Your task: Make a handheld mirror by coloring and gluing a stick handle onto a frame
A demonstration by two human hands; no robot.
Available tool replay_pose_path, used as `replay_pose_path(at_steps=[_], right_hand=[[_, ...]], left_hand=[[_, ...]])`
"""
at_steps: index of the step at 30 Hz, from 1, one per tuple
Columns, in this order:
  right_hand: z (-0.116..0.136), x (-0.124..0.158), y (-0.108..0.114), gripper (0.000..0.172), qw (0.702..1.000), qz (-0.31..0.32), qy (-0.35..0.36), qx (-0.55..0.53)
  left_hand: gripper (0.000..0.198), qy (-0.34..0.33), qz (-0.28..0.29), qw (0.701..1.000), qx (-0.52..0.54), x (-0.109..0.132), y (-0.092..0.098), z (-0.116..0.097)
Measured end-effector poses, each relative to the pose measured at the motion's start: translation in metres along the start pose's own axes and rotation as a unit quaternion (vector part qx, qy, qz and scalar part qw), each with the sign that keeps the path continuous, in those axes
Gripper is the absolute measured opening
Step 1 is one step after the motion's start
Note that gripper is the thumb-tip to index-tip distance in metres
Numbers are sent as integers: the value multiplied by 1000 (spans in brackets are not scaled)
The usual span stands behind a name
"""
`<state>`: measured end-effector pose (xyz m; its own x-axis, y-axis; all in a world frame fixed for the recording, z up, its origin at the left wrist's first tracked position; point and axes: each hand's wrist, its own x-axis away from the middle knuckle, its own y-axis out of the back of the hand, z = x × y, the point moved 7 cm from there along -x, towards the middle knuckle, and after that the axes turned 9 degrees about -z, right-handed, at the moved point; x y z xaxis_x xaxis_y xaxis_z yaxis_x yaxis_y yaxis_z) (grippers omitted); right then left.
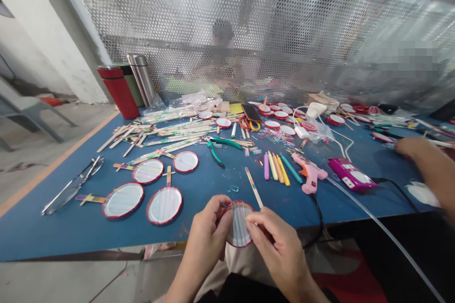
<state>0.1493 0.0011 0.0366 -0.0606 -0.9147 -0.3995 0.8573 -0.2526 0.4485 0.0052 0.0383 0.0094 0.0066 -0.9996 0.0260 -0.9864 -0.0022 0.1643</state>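
Observation:
Just past the table's front edge, my left hand is closed on a round red-rimmed disc with a see-through face. Thin lines run across that face. My right hand pinches at the disc's right side; a small pale bit shows at its fingertips, too small to name. A wooden craft stick with coloured bands lies just beyond my right fingers. To the left rest several red-rimmed discs with stick handles, among them a near one. A small pale blue loop lies beyond the held disc.
Right of the stick lie several coloured glue sticks, a pink glue gun and a purple power strip. Teal pliers, loose craft sticks, glasses and a red tumbler stand or lie leftward. Another person's arm reaches in.

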Motion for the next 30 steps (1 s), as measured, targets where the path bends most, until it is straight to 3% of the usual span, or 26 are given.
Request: replay_pose_path(at_steps=[6, 13, 19, 25, 30], right_hand=[[-9, 14, -5, 20, 995, -46, -68, -54], [-17, 32, -19, 36, 949, -43, -270, -157], [-21, 30, -12, 36, 949, -81, -261, -158], [-25, 27, -10, 26, 963, -93, -194, -162], [-28, 31, -10, 28, 958, -70, -237, -146]], left_hand=[[21, 52, -27, 995, 87, 0, 1, 12], [34, 94, -31, 988, 120, 2, -2, 18], [31, 83, -46, 989, 110, 2, -1, 16], [30, 83, -30, 990, 112, 2, -3, 17], [30, 85, -48, 987, 125, 3, -1, 13]])
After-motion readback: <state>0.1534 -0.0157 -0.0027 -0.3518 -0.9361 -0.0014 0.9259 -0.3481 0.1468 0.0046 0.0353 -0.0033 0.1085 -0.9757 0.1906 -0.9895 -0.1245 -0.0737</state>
